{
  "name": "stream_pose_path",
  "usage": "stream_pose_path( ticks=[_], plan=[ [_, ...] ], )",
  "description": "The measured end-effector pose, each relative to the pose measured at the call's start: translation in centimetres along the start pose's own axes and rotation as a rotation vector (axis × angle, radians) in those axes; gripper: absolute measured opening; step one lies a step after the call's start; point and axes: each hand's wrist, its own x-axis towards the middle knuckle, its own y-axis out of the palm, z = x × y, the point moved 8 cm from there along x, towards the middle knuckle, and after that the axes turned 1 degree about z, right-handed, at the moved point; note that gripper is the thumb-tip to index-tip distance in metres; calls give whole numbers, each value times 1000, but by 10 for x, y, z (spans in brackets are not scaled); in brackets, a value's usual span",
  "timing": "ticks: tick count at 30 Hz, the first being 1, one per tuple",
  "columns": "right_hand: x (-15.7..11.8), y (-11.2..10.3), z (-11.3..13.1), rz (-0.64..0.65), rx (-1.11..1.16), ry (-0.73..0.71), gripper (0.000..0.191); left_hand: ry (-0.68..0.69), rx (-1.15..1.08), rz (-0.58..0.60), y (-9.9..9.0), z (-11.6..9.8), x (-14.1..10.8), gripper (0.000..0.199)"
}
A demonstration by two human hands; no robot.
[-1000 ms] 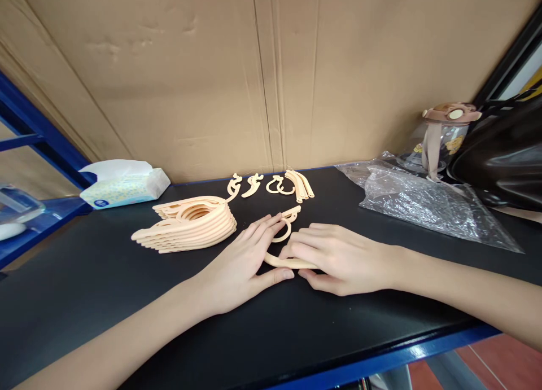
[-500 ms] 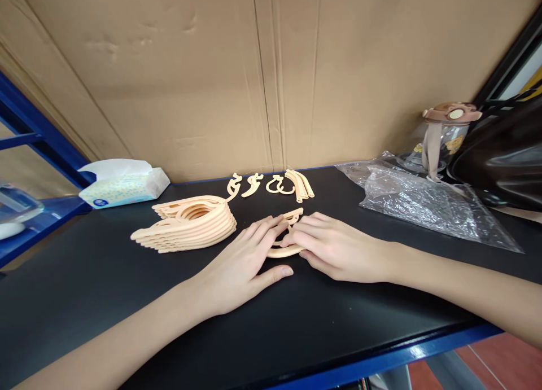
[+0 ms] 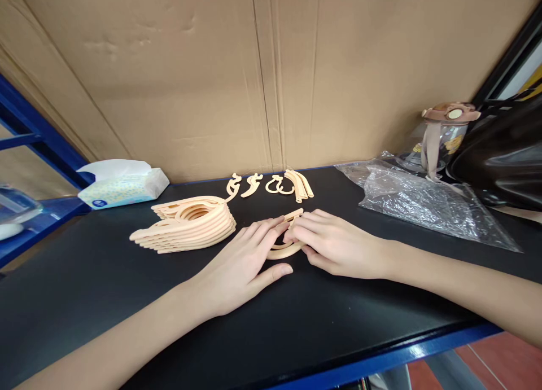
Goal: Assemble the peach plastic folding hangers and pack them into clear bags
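Between my hands, a cream plastic piece point(image 3: 284, 252) with a curved edge lies on the black table, mostly covered by fingers. My left hand point(image 3: 250, 254) rests on its left side, palm down, fingers together over it and thumb stretched out on the table. My right hand point(image 3: 334, 243) grips its right side with bent fingers; the fingertips are partly hidden. To the left is a stack of similar cream curved pieces point(image 3: 190, 232). Behind my hands lie small cream hooks point(image 3: 253, 184), ring-like hooks point(image 3: 274, 183) and a bundle of curved bars point(image 3: 300, 185).
A tissue pack point(image 3: 122, 184) sits at the back left. Clear plastic bags point(image 3: 423, 204) lie at the right, before a bottle point(image 3: 449, 133) with a brown lid and a black bag point(image 3: 503, 153). Cardboard point(image 3: 190, 79) stands behind the table; its blue edge point(image 3: 381, 359) runs in front.
My right hand has shifted slightly, its fingers more bent and its thumb drawn up against the cream piece. My left hand has hardly moved.
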Motion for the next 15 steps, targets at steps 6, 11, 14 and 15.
stream_pose_path(
  ticks=[6, 11, 14, 15],
  plan=[
    [0, 2, -1, -9, -66, -3, 20, 14, 5, -53, -7, -2, 1, 44],
    [0, 1, -5, -9, -108, 32, 22, 13, 12, -65, -11, -4, 1, 32],
    [0, 2, -7, 9, -112, 54, 26, -8, 42, -43, -10, -1, 1, 32],
    [0, 2, -8, 14, -114, 58, 27, -10, 50, -35, -9, 0, 1, 35]
  ],
)
